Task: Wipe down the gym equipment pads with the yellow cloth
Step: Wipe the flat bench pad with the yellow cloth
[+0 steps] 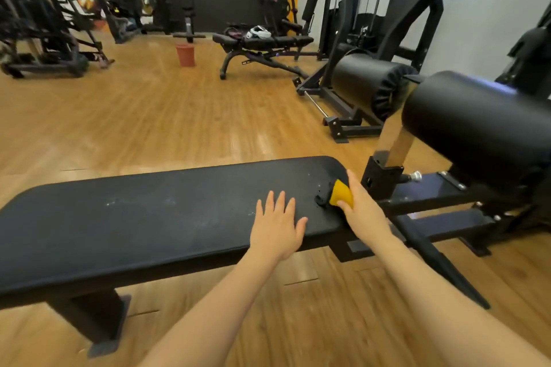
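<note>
Your left hand (277, 225) lies flat on the black bench (134, 217), fingers straight and spread, palm down on the padding near its right end. Just to the right of it, your right hand (359, 208) curls around the yellow cloth (342, 194), which is bunched up and pressed against the bench top close to the rounded end. A small dark lump sits against the cloth on the side toward your left hand; you cannot tell what it is. The padding to the left of your left hand shows pale smudges and specks. Beyond your right hand, two black roller pads (465, 122) stand on a metal frame, apart from the bench padding. Farther off, past both hands, a reddish bucket (185, 54) stands on the wooden floor (149, 116) beside another workout bench (262, 42).
</note>
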Demonstrator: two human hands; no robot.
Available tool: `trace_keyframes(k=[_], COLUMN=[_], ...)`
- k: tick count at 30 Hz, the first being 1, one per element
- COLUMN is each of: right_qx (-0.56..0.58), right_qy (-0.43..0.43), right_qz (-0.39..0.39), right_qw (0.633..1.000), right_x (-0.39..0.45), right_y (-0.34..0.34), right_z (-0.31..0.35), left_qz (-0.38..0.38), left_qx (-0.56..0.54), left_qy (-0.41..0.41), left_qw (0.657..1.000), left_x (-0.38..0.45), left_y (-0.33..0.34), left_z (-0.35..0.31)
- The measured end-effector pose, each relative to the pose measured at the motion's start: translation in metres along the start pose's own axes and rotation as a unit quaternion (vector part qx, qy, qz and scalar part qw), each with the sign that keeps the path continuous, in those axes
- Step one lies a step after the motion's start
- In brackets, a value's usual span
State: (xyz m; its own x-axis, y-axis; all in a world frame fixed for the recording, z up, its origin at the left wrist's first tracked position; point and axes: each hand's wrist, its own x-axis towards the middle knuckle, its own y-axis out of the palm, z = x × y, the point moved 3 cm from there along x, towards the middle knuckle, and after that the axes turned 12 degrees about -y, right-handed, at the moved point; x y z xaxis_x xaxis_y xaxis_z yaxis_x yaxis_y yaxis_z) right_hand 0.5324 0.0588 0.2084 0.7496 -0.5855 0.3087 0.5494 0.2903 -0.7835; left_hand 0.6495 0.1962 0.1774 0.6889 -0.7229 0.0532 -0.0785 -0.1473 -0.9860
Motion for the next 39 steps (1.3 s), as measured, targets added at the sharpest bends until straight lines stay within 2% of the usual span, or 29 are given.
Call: trace_keyframes(k=[2, 6, 12, 15, 19, 23, 29, 35, 39], right_qx=[-0.024, -0.049, -0.141, -0.148, -0.147, -0.183, -0.142, -0.112, -0.110], right_qy=[-0.034, -0.022, -0.051, -0.063, -0.113, -0.180, -0.148, -0.128, -0.112], right_qz=[-0.001, -0.022, 0.042, 0.040, -0.010, 0.034, 0.116, 0.102, 0.071], right_qw=[0.999, 0.998, 0.988, 0.986, 0.983, 0.966, 0.972, 0.980, 0.985], right_x=[0.002, -0.001, 0.008, 0.018, 0.021, 0.007, 0.023, 0.023, 0.006], right_y=[0.008, 0.011, 0.006, 0.008, 0.014, 0.019, 0.016, 0.016, 0.013], right_z=[-0.005, -0.004, -0.003, -0.008, -0.012, -0.010, -0.022, -0.025, -0.028], left_qz=[0.001, 0.016, 0.031, 0.015, -0.004, -0.007, 0.032, 0.033, 0.033], left_qx=[-0.003, -0.018, -0.003, 0.006, 0.018, 0.014, 0.027, 0.073, 0.056], left_qy=[0.014, 0.029, 0.016, 0.013, 0.013, 0.008, 0.002, 0.035, 0.045], left_qw=[1.000, 0.999, 0.999, 1.000, 1.000, 1.000, 0.999, 0.996, 0.997], left_x=[-0.001, -0.003, 0.000, 0.001, 0.001, 0.002, 0.000, 0.007, 0.011], left_y=[0.004, 0.001, 0.000, 0.000, 0.005, 0.003, -0.004, -0.009, -0.012], left_z=[0.002, 0.003, 0.002, 0.001, 0.001, 0.001, -0.003, -0.005, -0.004])
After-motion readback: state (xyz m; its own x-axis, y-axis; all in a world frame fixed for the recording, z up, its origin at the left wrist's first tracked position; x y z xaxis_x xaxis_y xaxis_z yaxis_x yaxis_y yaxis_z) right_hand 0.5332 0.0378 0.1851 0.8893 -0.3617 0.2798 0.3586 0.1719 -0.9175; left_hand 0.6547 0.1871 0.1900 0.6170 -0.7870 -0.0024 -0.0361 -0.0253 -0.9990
